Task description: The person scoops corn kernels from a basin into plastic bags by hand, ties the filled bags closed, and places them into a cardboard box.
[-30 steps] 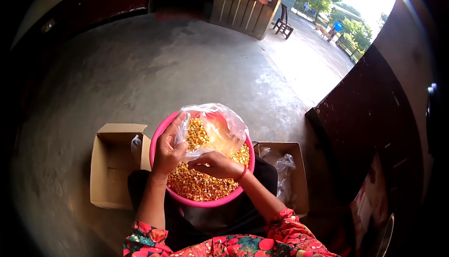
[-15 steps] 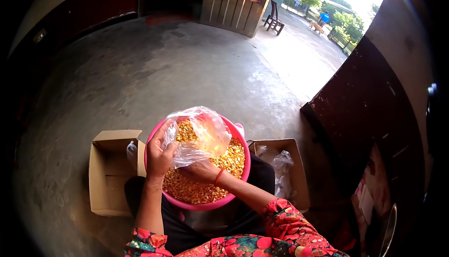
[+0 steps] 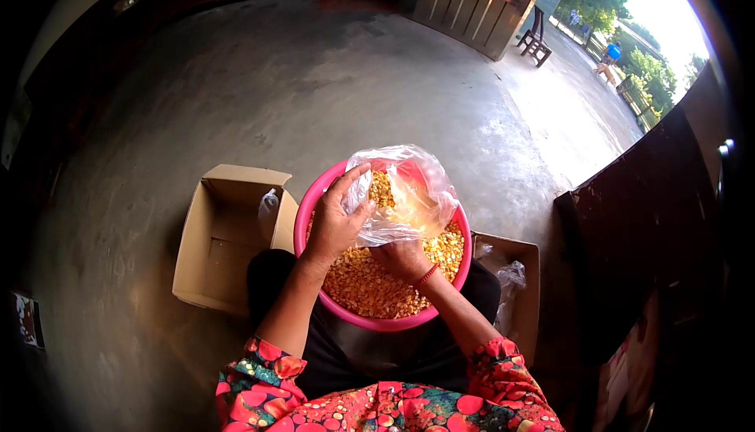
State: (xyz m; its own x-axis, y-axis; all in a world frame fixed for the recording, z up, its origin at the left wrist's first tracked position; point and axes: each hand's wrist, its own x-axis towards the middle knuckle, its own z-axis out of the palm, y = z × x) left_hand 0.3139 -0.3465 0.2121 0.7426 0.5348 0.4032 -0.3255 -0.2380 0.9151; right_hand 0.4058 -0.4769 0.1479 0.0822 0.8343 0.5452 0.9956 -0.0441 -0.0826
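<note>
A clear plastic bag (image 3: pixel 429 188) lies over the far side of a pink basin (image 3: pixel 381 324) on my lap. Loose yellow corn kernels (image 3: pixel 366 282) fill much of the basin, and some show through the bag's mouth. My left hand (image 3: pixel 338 223) grips the left edge of the bag between thumb and fingers, its fingertips raised along the plastic. At the bag's near edge is my right hand (image 3: pixel 401 259), low over the corn, with a red bracelet (image 3: pixel 427 276) on the wrist. Its fingers are hidden beneath the plastic.
An open cardboard box (image 3: pixel 212 235) holding a small plastic bag (image 3: pixel 268 208) stands left of the basin. To the right, another cardboard box (image 3: pixel 527 306) contains crumpled plastic bags (image 3: pixel 511 278). A wooden chair (image 3: pixel 535 38) stands by the doorway; a person (image 3: pixel 612 53) and a dog are outside.
The view has shifted, so basin and boxes appear farther right and slightly higher. My left fingers look straighter along the bag's edge. My right hand stays at the bag's near side.
</note>
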